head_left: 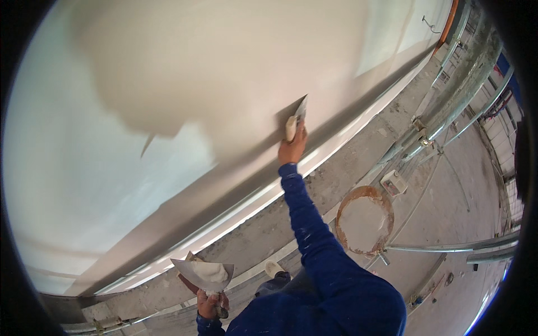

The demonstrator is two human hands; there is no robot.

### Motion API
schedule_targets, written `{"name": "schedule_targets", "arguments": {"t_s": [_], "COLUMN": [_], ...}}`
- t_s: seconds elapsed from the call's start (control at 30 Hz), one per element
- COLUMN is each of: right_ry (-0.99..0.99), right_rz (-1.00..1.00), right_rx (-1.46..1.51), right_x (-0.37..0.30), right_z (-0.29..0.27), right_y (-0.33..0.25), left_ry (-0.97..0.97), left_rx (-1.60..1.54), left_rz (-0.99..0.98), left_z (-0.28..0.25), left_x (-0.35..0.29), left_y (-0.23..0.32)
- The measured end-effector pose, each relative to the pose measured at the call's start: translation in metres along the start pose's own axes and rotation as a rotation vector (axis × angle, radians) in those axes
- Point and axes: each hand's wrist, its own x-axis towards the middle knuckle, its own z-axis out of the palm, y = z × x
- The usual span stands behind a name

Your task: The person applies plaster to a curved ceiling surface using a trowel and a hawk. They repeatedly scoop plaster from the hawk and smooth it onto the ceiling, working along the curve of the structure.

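My right hand [293, 148] reaches up to the wall, closed around the pale handle of a putty knife [302, 108]. Its blade meets the wall nearly edge-on to me and throws a shadow beside it. Low down, my left hand [208, 305] grips a wide putty knife [184, 267] with its blade facing up. A thick lump of whitish putty [210, 272] rests on that blade. The wall [235, 67] is pale, with a broad beige patch across its middle and lighter areas around it.
Scaffold tubes [462, 106] rise at the right. Below, a round tub [365, 221] with a brown-stained rim holds greyish material, and a small white container [394, 183] stands beside it. A light ledge [263, 196] runs along the wall's foot. My shoe [273, 269] shows on grey planks.
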Motion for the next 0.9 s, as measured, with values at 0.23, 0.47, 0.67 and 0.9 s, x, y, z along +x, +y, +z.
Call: {"name": "schedule_targets", "arguments": {"t_s": [0.23, 0.47, 0.67, 0.9], "right_ry": [-0.078, -0.426, -0.665, -0.917], "right_rz": [0.074, 0.062, 0.694, 0.641], "right_rx": [0.072, 0.376, 0.831, 1.37], "right_x": [-0.148, -0.236, -0.229, -0.164], "right_z": [0.028, -0.001, -0.101, -0.191], "right_y": [-0.095, -0.123, -0.117, -0.166], "left_ry": [0.036, 0.093, 0.09, -0.185], "left_rx": [-0.028, 0.044, 0.179, 0.306], "left_rz": [0.106, 0.193, 0.12, 0.158], "left_z": [-0.039, -0.055, -0.05, -0.03], "left_x": [-0.043, -0.064, -0.073, -0.046], "left_y": [0.007, 0.01, 0.019, 0.023]}}
